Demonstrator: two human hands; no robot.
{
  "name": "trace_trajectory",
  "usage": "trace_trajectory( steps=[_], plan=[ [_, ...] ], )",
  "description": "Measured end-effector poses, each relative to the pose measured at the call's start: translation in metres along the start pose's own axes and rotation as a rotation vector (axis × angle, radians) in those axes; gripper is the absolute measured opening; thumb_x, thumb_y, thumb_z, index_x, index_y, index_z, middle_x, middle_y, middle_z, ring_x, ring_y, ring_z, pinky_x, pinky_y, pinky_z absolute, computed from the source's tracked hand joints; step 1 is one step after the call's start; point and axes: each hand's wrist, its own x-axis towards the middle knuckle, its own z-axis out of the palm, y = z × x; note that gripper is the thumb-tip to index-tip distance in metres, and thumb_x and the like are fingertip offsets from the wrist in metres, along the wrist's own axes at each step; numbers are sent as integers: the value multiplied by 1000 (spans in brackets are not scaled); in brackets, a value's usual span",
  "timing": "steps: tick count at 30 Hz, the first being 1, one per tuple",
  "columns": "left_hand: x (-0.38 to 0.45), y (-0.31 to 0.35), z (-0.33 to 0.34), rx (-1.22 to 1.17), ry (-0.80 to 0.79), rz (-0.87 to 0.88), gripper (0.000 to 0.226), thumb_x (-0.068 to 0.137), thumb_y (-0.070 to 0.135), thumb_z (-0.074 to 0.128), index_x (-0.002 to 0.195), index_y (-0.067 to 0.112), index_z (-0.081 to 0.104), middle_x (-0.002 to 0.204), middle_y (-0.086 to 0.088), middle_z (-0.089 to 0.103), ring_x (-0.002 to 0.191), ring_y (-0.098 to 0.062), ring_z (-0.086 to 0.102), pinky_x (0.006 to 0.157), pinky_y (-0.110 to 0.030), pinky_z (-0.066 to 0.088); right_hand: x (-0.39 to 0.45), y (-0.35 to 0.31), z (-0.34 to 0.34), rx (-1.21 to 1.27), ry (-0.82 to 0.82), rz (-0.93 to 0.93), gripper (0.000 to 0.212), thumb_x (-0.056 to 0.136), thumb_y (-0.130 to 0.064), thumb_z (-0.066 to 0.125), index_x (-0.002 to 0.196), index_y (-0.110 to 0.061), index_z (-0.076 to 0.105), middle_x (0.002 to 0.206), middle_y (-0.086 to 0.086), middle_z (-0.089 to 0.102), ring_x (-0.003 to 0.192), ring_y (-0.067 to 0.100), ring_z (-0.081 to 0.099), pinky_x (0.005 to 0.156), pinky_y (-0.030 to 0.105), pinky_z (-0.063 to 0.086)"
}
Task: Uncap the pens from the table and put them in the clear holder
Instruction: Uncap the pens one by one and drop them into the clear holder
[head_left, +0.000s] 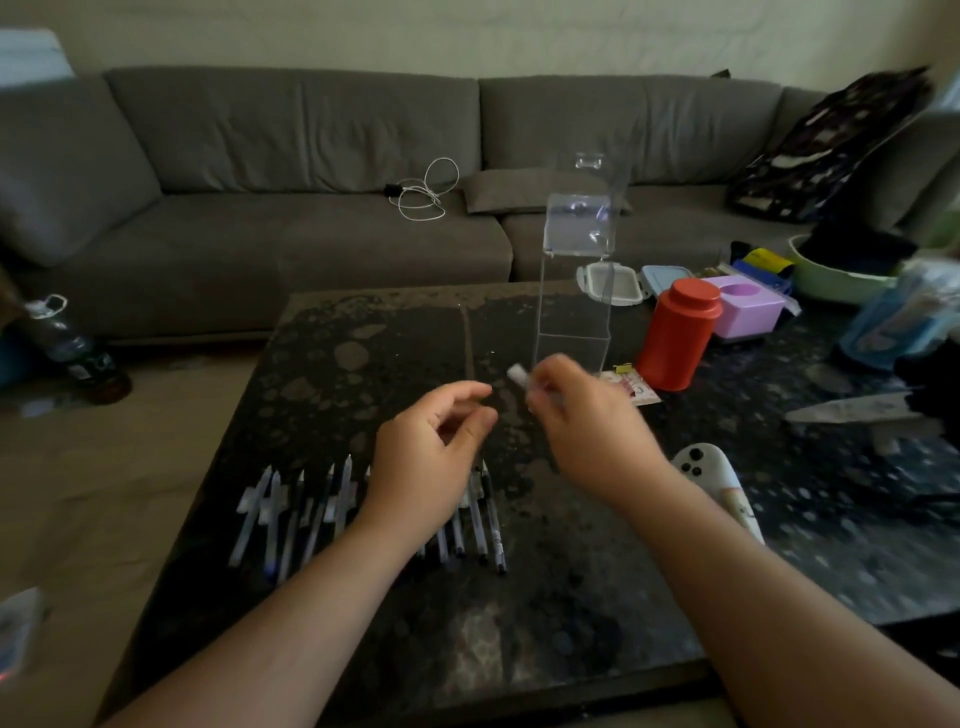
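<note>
Right hand (582, 415): fingertips pinched on a small pale piece (518, 373), blurred, perhaps a pen cap or pen end. Left hand (431, 452): fingers loosely curled, thumb and forefinger narrowly apart, nothing visible between them. Both raised over the dark table (571, 597), close together. Just beyond the right hand, the clear holder (571, 312), upright. Under the left wrist, a row of pens (311, 514) side by side. Beside the holder, a red canister (675, 340).
</note>
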Motion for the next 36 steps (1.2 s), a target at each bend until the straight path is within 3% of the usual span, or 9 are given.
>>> trace_trajectory(
  steps=[5, 9, 14, 18, 20, 24, 29, 32, 36],
  plan=[
    [-4, -16, 4, 282, -121, -10, 26, 101, 25, 69, 123, 38, 73, 106, 29, 62, 107, 4, 59, 93, -21, 52, 44, 2, -35, 540, 275, 142, 12, 101, -30, 65, 111, -37, 68, 106, -9, 70, 94, 9, 71, 79, 34, 63],
    [1, -22, 0, 321, -102, -4, 24, 102, 25, 66, 120, 40, 73, 107, 35, 55, 117, 2, 51, 94, -18, 41, 91, 7, -50, 374, 512, 68, 16, 100, -27, 68, 116, -29, 70, 105, -14, 71, 95, -2, 66, 83, 24, 54],
    [6, -26, -3, 323, -119, -18, 22, 102, 27, 65, 114, 44, 71, 103, 41, 49, 117, 3, 50, 97, -21, 45, 122, 23, -30, 31, 324, 41, 18, 101, -31, 65, 118, -27, 69, 107, -9, 71, 91, 5, 65, 78, 29, 54],
    [9, -30, -7, 356, -119, -8, 22, 102, 27, 66, 112, 45, 71, 103, 40, 50, 115, 5, 47, 92, -12, 39, 125, 31, -13, -150, 208, 61, 43, 99, -31, 62, 137, -41, 43, 99, -5, 71, 82, 17, 70, 70, 45, 62],
    [9, -30, -9, 356, -120, -7, 22, 102, 26, 66, 111, 45, 71, 103, 38, 52, 113, 6, 46, 86, -8, 35, 125, 34, -9, -212, 152, 89, 41, 100, -31, 57, 135, -45, 40, 93, -2, 70, 75, 19, 69, 62, 44, 62],
    [9, -31, -10, 351, -121, 1, 22, 102, 25, 65, 111, 44, 72, 104, 37, 54, 113, 6, 46, 85, -7, 34, 123, 37, -3, -244, 14, 133, 24, 107, -40, 45, 130, -37, 53, 99, 1, 67, 79, 18, 66, 65, 38, 58],
    [8, -30, -9, 343, -158, -13, 23, 103, 24, 63, 112, 43, 72, 106, 35, 54, 115, 5, 44, 90, -12, 33, 114, 36, -3, -295, -127, 111, 41, 108, -33, 46, 149, -37, 43, 106, 1, 68, 81, 15, 67, 65, 33, 57],
    [8, -33, -8, 391, -168, -8, 21, 103, 26, 63, 111, 43, 72, 107, 32, 55, 114, 6, 41, 94, -16, 33, 107, 32, -9, -288, -66, 134, 55, 105, -20, 49, 157, -35, 36, 115, 3, 69, 86, 18, 68, 69, 38, 60],
    [10, -40, -9, 480, -193, -9, 19, 103, 29, 63, 112, 43, 73, 105, 29, 53, 113, 2, 41, 91, -19, 34, 73, 28, 3, -89, 193, 37, 57, 98, -16, 59, 152, -29, 46, 131, -4, 64, 114, 15, 62, 95, 36, 54]
  ],
)
